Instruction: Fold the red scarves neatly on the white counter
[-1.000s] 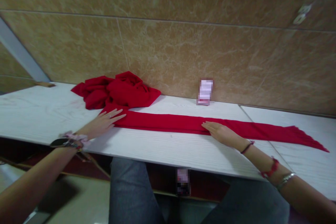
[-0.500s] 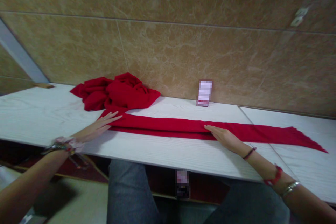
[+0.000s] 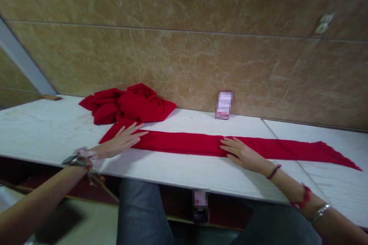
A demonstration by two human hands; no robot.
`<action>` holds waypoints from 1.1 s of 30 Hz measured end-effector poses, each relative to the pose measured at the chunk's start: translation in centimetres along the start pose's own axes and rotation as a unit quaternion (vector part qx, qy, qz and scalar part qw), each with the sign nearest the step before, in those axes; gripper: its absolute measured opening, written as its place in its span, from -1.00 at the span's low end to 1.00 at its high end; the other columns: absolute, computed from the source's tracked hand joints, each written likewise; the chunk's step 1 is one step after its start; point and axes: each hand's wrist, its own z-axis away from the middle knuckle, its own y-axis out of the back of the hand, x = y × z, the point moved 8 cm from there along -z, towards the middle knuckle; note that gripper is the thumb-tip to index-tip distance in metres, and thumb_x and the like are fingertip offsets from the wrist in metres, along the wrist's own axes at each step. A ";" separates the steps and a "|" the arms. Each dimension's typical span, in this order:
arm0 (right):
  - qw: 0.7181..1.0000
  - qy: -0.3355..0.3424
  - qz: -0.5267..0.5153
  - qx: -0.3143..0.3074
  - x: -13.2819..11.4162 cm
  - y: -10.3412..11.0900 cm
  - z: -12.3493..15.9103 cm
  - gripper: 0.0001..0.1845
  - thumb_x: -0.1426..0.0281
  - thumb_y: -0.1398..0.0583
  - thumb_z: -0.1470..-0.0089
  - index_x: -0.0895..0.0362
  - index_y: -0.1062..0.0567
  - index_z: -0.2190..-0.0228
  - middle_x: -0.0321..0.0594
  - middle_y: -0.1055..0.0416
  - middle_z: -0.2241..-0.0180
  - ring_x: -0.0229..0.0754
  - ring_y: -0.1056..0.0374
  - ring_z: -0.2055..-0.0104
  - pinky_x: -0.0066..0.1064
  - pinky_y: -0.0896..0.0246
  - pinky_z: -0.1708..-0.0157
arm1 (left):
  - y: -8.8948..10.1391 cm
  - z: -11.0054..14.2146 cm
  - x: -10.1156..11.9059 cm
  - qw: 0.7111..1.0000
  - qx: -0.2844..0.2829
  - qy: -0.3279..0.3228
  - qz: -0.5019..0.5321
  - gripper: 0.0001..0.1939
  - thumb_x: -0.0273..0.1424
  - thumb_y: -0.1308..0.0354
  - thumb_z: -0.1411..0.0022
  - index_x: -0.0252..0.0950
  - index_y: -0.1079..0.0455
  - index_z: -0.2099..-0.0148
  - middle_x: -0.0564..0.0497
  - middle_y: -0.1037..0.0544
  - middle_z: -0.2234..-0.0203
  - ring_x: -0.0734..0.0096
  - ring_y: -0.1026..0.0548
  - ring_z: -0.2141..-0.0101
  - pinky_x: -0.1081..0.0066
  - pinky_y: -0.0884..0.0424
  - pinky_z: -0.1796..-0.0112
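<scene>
Brown marbled wall (image 3: 201, 57): rising behind everything, on the twelve o'clock side of the view's centre.
White desk (image 3: 172, 168): running from nine to three o'clock along the wall's foot, pale grain on top, crossed by a slanting joint (image 3: 269, 127) between three and four.
Red cloth strip (image 3: 184, 143): lying flat on the desk on the six o'clock side, stretching from between eight and nine o'clock to between three and four; apparently being smoothed lengthwise, so best stroked outward from the middle and squared to the desk's front edge.
Red heap (image 3: 138, 103): crumpled against the wall at nine o'clock, seemingly joined to the strip, though hard to be sure; best given some slack, to avoid dragging the strip askew.
Left hand (image 3: 125, 139): at eight o'clock, palm down over the strip's end, fingers straight and spread, gripping nothing; useful as a light anchor.
Right hand (image 3: 244, 155): at four o'clock, fingers extended with small gaps and resting on the strip, holding nothing; better slid with even pressure than pushed, to prevent ripples.
Blurred upright item (image 3: 224, 105): at three o'clock, close to the wall, apart from the strip; too masked to identify.
Ragged end (image 3: 342, 155): tapering unevenly beyond the right hand; worth straightening gently, without stretching.
</scene>
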 end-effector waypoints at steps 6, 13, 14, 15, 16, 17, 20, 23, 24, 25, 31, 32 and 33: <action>0.998 -0.053 -0.017 -0.029 -2.8 -0.9 -6.2 -0.51 0.26 0.09 -0.20 0.05 -0.12 -0.15 -0.07 0.01 -0.21 -0.02 0.14 -0.24 0.07 0.16 -0.12 | -1.2 -5.8 12.1 0.987 0.043 -0.155 -0.023 -0.53 -0.19 0.34 -0.34 -0.10 -0.03 -0.23 0.06 0.04 -0.24 0.28 0.14 -0.22 0.17 0.15 -0.14; 0.992 -0.089 0.023 -0.089 -2.0 -3.2 -6.0 -0.49 0.26 0.20 -0.23 0.11 -0.07 -0.17 -0.07 0.02 -0.21 0.02 0.09 -0.22 0.10 0.08 -0.07 | -5.0 -7.3 13.7 0.981 0.014 -0.183 -0.058 -0.54 -0.21 0.28 -0.34 -0.10 0.05 -0.26 0.03 0.00 -0.22 0.29 0.10 -0.21 0.20 0.09 -0.12; 0.991 -0.100 0.034 -0.085 -1.1 -3.1 -5.0 -0.49 0.28 0.20 -0.22 0.12 -0.06 -0.17 -0.06 0.01 -0.20 0.02 0.08 -0.22 0.10 0.06 -0.07 | -5.1 -7.1 13.5 0.982 0.012 -0.180 -0.061 -0.54 -0.22 0.28 -0.34 -0.10 0.05 -0.26 0.04 0.00 -0.22 0.29 0.09 -0.21 0.20 0.09 -0.12; 0.989 -0.114 0.047 -0.079 0.0 -3.0 -3.9 -0.49 0.29 0.20 -0.22 0.14 -0.06 -0.17 -0.05 0.00 -0.20 0.02 0.06 -0.21 0.09 0.04 -0.06 | -5.0 -6.9 13.2 0.982 0.013 -0.176 -0.063 -0.54 -0.21 0.27 -0.34 -0.11 0.05 -0.26 0.03 0.00 -0.22 0.29 0.09 -0.21 0.21 0.09 -0.12; 0.987 -0.127 0.061 -0.074 1.2 -2.8 -2.7 -0.49 0.31 0.19 -0.22 0.16 -0.07 -0.17 -0.03 -0.01 -0.19 0.03 0.04 -0.20 0.09 0.02 -0.05 | -4.9 -6.8 13.1 0.983 0.014 -0.173 -0.064 -0.53 -0.21 0.27 -0.34 -0.11 0.04 -0.26 0.03 -0.01 -0.22 0.29 0.08 -0.21 0.21 0.09 -0.12; 0.985 -0.139 0.074 -0.069 2.4 -2.6 -1.5 -0.49 0.33 0.18 -0.21 0.17 -0.08 -0.16 -0.02 -0.04 -0.18 0.03 0.02 -0.19 0.08 -0.01 -0.04 | -4.8 -6.7 13.0 0.983 0.016 -0.171 -0.064 -0.53 -0.21 0.27 -0.33 -0.12 0.04 -0.25 0.02 -0.02 -0.22 0.29 0.08 -0.21 0.21 0.09 -0.12; 0.978 -0.163 0.117 -0.054 5.5 -2.0 2.1 -0.52 0.38 0.15 -0.20 0.18 -0.15 -0.13 0.04 -0.11 -0.14 0.05 -0.04 -0.17 0.07 -0.11 0.02 | -4.4 -6.6 13.2 0.983 0.026 -0.170 -0.059 -0.53 -0.21 0.26 -0.33 -0.12 0.01 -0.25 0.02 -0.03 -0.21 0.29 0.05 -0.20 0.20 0.08 -0.12; 0.973 -0.169 0.148 -0.050 7.2 -1.7 4.0 -0.54 0.41 0.14 -0.19 0.20 -0.21 -0.09 0.09 -0.15 -0.12 0.09 -0.06 -0.15 0.09 -0.16 0.08 | -4.2 -6.5 13.5 0.984 0.029 -0.170 -0.055 -0.54 -0.21 0.25 -0.32 -0.11 -0.01 -0.24 0.03 -0.05 -0.21 0.29 0.04 -0.20 0.19 0.08 -0.12; 0.972 -0.173 0.152 -0.051 7.4 -1.7 4.1 -0.54 0.41 0.14 -0.19 0.20 -0.22 -0.08 0.10 -0.15 -0.11 0.10 -0.06 -0.15 0.10 -0.16 0.08 | -4.2 -6.5 13.4 0.984 0.030 -0.169 -0.055 -0.54 -0.21 0.25 -0.32 -0.11 -0.01 -0.24 0.03 -0.05 -0.21 0.29 0.04 -0.20 0.19 0.08 -0.12; 0.970 -0.180 0.154 -0.051 7.4 -1.6 3.9 -0.54 0.40 0.13 -0.19 0.19 -0.22 -0.08 0.10 -0.15 -0.12 0.10 -0.07 -0.15 0.10 -0.16 0.08 | -4.2 -6.5 13.4 0.984 0.030 -0.168 -0.055 -0.54 -0.21 0.25 -0.32 -0.12 -0.01 -0.24 0.03 -0.05 -0.21 0.29 0.05 -0.20 0.19 0.08 -0.12; 0.978 -0.178 0.092 -0.058 3.3 -1.7 -1.3 -0.49 0.32 0.14 -0.20 0.25 -0.11 -0.14 0.08 -0.01 -0.18 0.11 0.05 -0.20 0.10 -0.02 -0.02 | -4.2 -7.0 13.7 0.985 0.014 -0.164 -0.057 -0.54 -0.22 0.27 -0.33 -0.14 -0.02 -0.23 0.01 -0.01 -0.22 0.26 0.10 -0.21 0.14 0.10 -0.12; 0.982 -0.161 0.080 -0.061 2.2 -1.8 -2.3 -0.48 0.30 0.14 -0.20 0.24 -0.10 -0.15 0.07 0.01 -0.19 0.10 0.08 -0.21 0.09 0.01 -0.04 | -4.1 -7.3 14.3 0.984 0.018 -0.169 -0.054 -0.54 -0.21 0.28 -0.33 -0.15 -0.04 -0.22 0.00 0.00 -0.22 0.27 0.09 -0.21 0.15 0.10 -0.12; 0.985 -0.145 0.069 -0.064 1.2 -1.9 -3.2 -0.47 0.29 0.14 -0.21 0.23 -0.08 -0.15 0.05 0.03 -0.20 0.09 0.10 -0.22 0.08 0.03 -0.06 | -4.0 -7.7 15.2 0.983 0.025 -0.176 -0.049 -0.54 -0.20 0.29 -0.33 -0.16 -0.06 -0.22 0.00 0.00 -0.23 0.29 0.09 -0.21 0.16 0.10 -0.12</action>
